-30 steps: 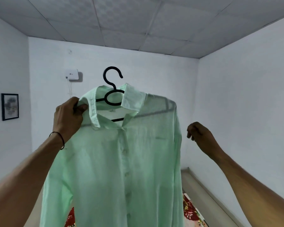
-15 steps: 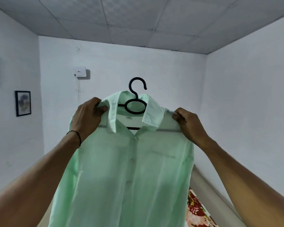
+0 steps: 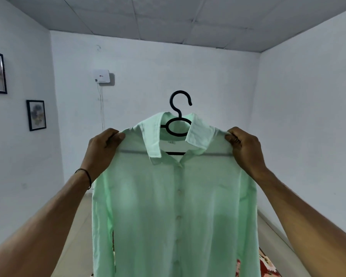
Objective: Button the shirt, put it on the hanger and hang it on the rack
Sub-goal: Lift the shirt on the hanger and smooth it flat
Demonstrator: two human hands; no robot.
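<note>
The mint-green shirt (image 3: pixel 174 206) hangs between the two hands, held up at about head height. Its front is closed down the placket as far as the frame shows, and its collar is spread around the neck of the black hanger (image 3: pixel 179 116). The hanger's hook stands free above and midway between the hands, and its lower bar shows dark through the thin cloth.

The left hand (image 3: pixel 102 148) pinches the shirt's one shoulder and the right hand (image 3: pixel 244 148) pinches the other. The hands are well apart and level, each apparently gripping a hanger end through the fabric.

The step looks like settling the shoulders before the carry to the rack, which is out of view. To do it well:
- Keep both pinches even so the seams sit on the hanger tips.
- Keep the hook upright and the collar centred on the neck.
- Move one hand to the neck below the hook before letting go of the other shoulder, or the thin fabric may slide off.

Beyond the left hand, framed pictures (image 3: pixel 36 114) and a white wall box (image 3: pixel 102 76) hang on the walls. Flowered cloth (image 3: pixel 268 264) lies below the right forearm.
</note>
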